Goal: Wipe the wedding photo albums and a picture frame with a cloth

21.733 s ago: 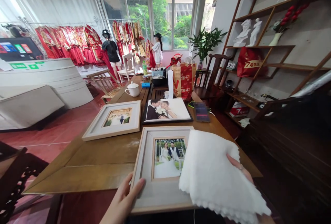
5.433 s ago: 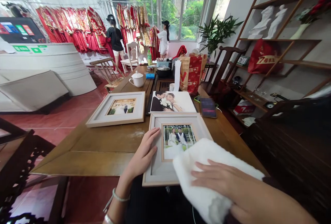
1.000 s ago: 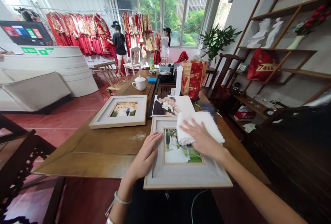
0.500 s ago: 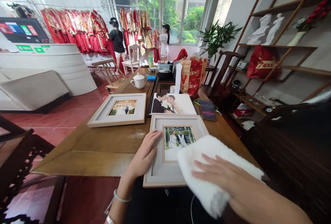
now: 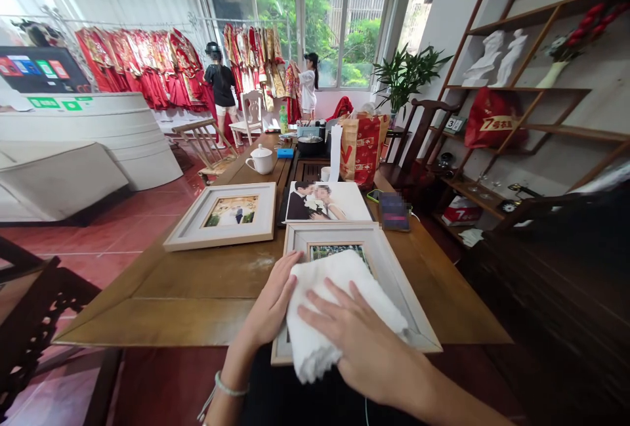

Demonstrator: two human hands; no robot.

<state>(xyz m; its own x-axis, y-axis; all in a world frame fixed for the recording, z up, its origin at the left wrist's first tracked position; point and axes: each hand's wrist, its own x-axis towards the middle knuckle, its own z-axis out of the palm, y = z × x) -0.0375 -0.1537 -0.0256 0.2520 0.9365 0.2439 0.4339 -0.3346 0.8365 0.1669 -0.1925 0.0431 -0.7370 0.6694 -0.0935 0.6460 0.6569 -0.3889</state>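
Note:
A light wooden picture frame (image 5: 416, 321) lies at the table's near edge, overhanging it. My left hand (image 5: 273, 301) lies flat on its left border, fingers stretched forward. Under my right hand (image 5: 352, 327), whose fingers are spread, a white cloth (image 5: 315, 275) is pressed flat against the frame. Most of the frame's photo (image 5: 335, 251) is hidden by the cloth; only its upper strip shows. Just beyond lies an unframed wedding print (image 5: 352, 199). A second framed photo (image 5: 233, 242) rests on the table to the left.
On the wooden table (image 5: 197, 318) also stand a white lidded cup (image 5: 262, 160), a phone (image 5: 395, 211), a red and brown paper bag (image 5: 363, 150) and a black pot (image 5: 310, 145). Shelves (image 5: 536, 89) rise at right. Two people stand by racks of red garments (image 5: 147, 68).
My right hand and the white cloth have moved left across the frame, from its right side to over the photo. My left hand stays on the left border.

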